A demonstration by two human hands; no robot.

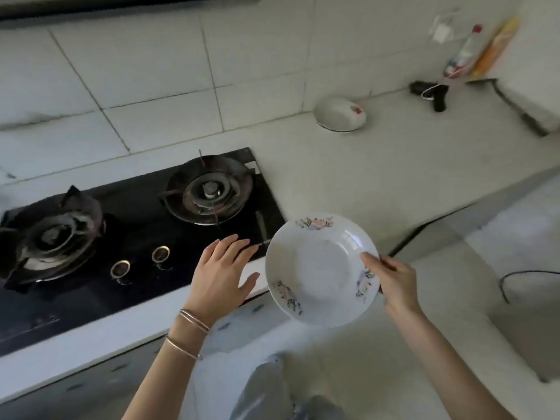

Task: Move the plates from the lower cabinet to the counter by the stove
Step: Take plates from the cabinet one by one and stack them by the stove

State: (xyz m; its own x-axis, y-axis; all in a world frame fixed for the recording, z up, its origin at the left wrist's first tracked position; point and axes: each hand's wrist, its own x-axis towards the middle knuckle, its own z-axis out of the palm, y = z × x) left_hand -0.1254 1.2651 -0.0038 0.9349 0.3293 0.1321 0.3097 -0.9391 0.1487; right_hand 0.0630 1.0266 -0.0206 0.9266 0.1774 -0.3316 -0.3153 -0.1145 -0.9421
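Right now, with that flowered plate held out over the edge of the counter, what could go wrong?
The plate is pinched at one rim by the right hand only; the left hand is open beside it, so it might slip and fall. It hangs partly past the counter edge, with nothing under it. Swinging it left could knock the stove burner grate.

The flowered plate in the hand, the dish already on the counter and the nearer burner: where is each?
flowered plate [318,268]: head view, on its white centre.
dish on the counter [339,115]: head view, on its pale middle.
right-hand burner [210,189]: head view, on the cap at its centre.
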